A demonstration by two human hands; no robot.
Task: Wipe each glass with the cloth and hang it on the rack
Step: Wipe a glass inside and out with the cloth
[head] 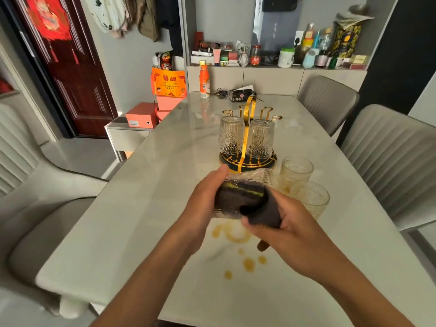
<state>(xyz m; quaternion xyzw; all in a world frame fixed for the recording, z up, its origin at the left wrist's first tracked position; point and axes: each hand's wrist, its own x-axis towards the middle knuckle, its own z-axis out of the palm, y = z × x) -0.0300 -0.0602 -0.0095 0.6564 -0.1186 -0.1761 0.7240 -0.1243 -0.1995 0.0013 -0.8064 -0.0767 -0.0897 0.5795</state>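
Glass (238,182) at frame centre lies sideways, gripped by the left hand (207,199); the right hand (285,230) pinches the dark cloth (257,208) stuffed inside it.

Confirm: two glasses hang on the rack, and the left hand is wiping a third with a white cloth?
Not quite. The head view shows a dark cloth, not white. Two glasses do hang on the rack.

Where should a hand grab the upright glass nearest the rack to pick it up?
Grip the upright glass round its ribbed side wall, coming from the right. It stands mouth up; the rack is on its left and another glass stands just in front.
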